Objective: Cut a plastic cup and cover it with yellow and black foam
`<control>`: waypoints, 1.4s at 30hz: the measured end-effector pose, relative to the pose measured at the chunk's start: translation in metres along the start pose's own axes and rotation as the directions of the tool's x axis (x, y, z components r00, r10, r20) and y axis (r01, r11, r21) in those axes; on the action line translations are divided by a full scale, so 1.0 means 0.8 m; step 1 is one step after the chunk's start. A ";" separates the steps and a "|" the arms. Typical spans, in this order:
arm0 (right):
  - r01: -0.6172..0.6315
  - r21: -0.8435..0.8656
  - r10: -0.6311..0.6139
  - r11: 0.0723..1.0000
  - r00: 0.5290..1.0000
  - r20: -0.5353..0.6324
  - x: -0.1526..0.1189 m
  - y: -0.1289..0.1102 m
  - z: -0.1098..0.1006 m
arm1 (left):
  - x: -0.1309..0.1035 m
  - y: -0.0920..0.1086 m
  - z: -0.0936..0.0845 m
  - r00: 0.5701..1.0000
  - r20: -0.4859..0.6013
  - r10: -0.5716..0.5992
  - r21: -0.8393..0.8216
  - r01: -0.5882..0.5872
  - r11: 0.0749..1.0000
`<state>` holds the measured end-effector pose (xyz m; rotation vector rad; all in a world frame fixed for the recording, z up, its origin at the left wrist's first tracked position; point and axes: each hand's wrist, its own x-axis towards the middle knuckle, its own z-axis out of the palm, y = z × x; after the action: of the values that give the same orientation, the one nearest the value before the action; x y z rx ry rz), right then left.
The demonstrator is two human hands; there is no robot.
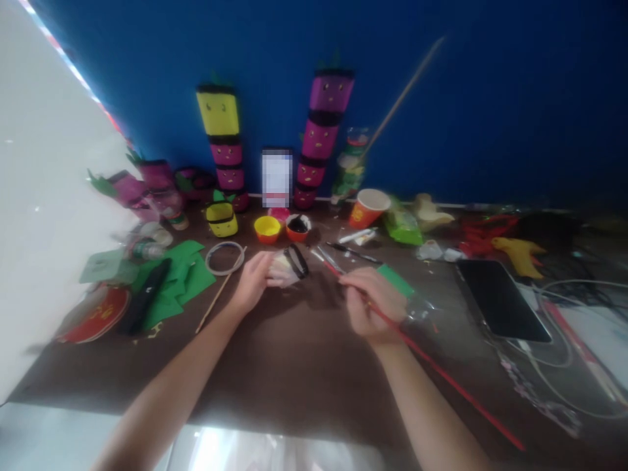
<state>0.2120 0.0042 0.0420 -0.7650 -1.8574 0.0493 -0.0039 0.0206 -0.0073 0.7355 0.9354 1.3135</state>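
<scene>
My left hand [255, 280] is wrapped round a small clear plastic cup [286, 267] with a black band at its rim, tipped toward the right. My right hand [375, 304] grips a long red-handled brush [456, 384]; its tip points up and left, to the right of the clear cup and apart from it. Beyond the hands stand a small cup of yellow paint [267, 227] and a cup of black paint [298, 226]. A wooden stick [214, 303] lies left of my left hand, touching a roll of tape [224, 259].
Purple and yellow stacked figures [318, 136] stand by the blue wall. Green sheets [184, 278] and a red container [103, 314] lie left. At right are a black phone [503, 301], a yellow glue gun [520, 254] and cables; a paper cup [369, 208] stands behind.
</scene>
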 end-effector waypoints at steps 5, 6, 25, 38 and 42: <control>-0.241 -0.019 0.239 0.970 0.969 -0.055 0.000 0.022 0.008 | 0.002 -0.002 -0.003 1.000 0.013 0.020 -0.031 -0.020 0.999; -0.287 -0.018 0.286 0.958 0.957 -0.050 0.002 0.027 0.013 | 0.003 -0.002 -0.004 1.000 0.004 0.027 -0.039 -0.027 0.999; -0.384 -0.153 0.412 0.910 0.876 0.252 0.068 0.086 0.081 | 0.001 0.011 0.004 1.000 0.016 0.016 -0.157 -0.013 0.988; -0.386 0.097 0.385 0.917 0.922 0.027 0.036 0.056 0.043 | 0.006 0.009 0.003 0.998 0.012 -0.055 -0.124 0.056 0.991; -0.231 0.141 0.232 0.963 0.973 0.011 0.013 0.031 0.023 | 0.006 0.008 0.001 0.993 0.026 -0.119 -0.102 0.121 0.987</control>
<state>0.2059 0.0351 0.0337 -0.8776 -1.7308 0.3250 -0.0062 0.0264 -0.0018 0.6026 0.8759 1.2370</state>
